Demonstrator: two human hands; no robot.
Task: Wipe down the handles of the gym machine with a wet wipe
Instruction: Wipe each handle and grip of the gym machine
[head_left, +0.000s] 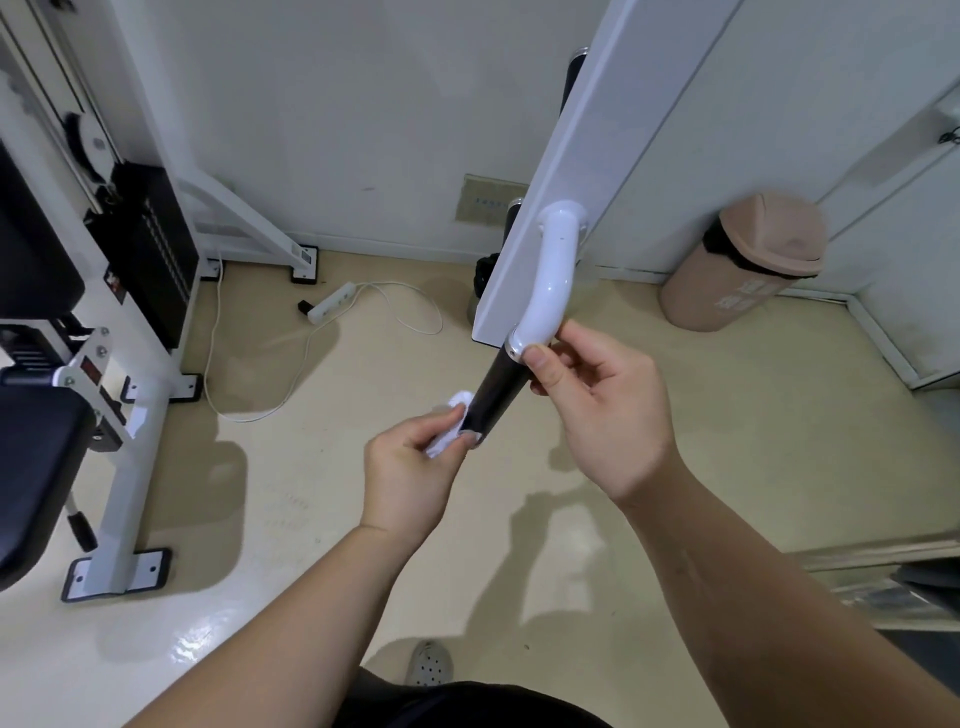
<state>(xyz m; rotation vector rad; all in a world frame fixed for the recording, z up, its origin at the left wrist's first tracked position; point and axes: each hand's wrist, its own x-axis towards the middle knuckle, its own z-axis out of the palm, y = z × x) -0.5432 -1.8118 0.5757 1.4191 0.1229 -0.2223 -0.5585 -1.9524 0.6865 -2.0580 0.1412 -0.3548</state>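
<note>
Looking down from my head, my left hand (410, 457) is closed around a bunched white wet wipe (451, 423), pinched between thumb and fingers and pressed against the lower left side of the black handle grip (494, 395). The grip slants down and to the left from a curved white tube (551, 275), which is bolted to a flat white machine arm (576, 156) running up toward the top of the view. My right hand (597, 410) is partly closed, thumb and fingertips pinching the top of the grip where a metal collar (514, 347) joins it to the white tube; the palm stays off the handle.

A second black grip (511, 218) shows behind the white arm, mostly hidden. To the left stands the white frame (130, 467) of the gym machine with a black weight stack (150, 254) and a black padded seat (36, 467). On the beige floor (623, 545) lie a white power strip (332, 304) and its looped cord (249, 410). A brown swing-lid bin (748, 260) stands by the wall on the right. One pale perforated shoe (430, 665) shows at the bottom.
</note>
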